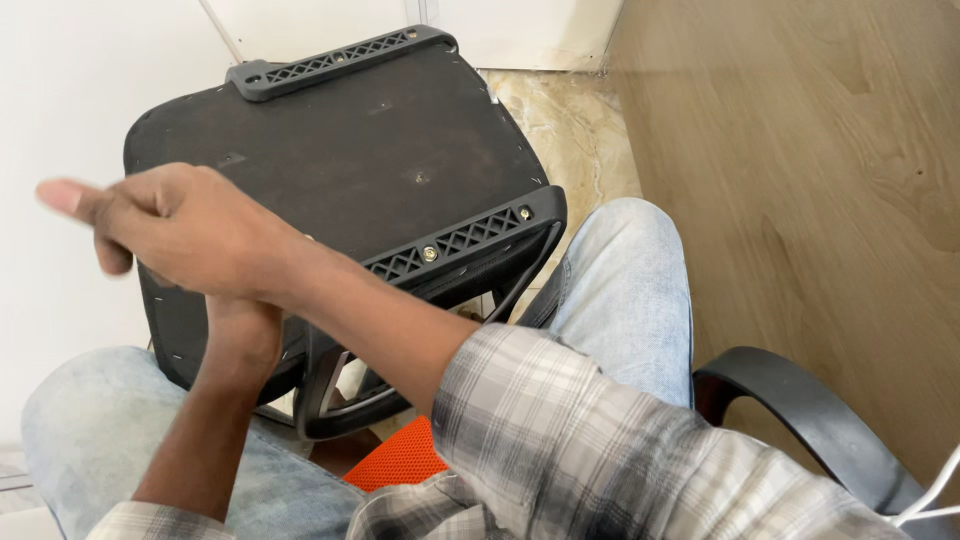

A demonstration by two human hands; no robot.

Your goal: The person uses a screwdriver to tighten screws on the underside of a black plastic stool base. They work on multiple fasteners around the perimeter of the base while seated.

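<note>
A black chair seat point(340, 150) lies upside down across my knees, its fabric underside facing up. Two black plastic brackets with screws cross it, one at the far edge point(340, 60) and one at the near edge point(460, 240). My right hand point(170, 230) reaches across to the seat's left edge on a plaid-sleeved arm. Its fingers stretch out to the left, slightly blurred, and I see nothing in it. My left forearm point(215, 400) rises from the lower left. The left hand itself is hidden under my right wrist, at the seat's near left edge.
I sit in jeans on a chair with an orange mesh seat point(400, 460) and a black armrest point(800, 410). A wooden floor point(800, 150) lies to the right, a marble strip point(570, 120) runs beyond the seat, and a white wall point(60, 90) stands at the left.
</note>
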